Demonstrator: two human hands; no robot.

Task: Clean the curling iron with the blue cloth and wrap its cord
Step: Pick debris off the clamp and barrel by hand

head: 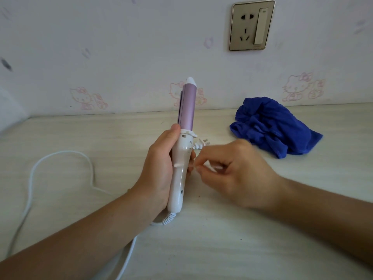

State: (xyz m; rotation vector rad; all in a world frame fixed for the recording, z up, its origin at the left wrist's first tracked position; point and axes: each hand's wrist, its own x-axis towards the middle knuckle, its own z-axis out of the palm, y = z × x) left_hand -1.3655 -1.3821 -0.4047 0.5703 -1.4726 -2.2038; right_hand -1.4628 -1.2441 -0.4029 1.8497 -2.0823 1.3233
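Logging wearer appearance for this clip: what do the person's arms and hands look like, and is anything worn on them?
Both forearms are bare, with no sleeves in view. The left hand and right hand wear no gloves, and no rings, watch or bracelet show. The right hand's fingers are motion-blurred.

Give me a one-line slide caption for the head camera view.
Left hand holds curling iron upright; right hand pinches cord near plug; blue cloth lies aside.
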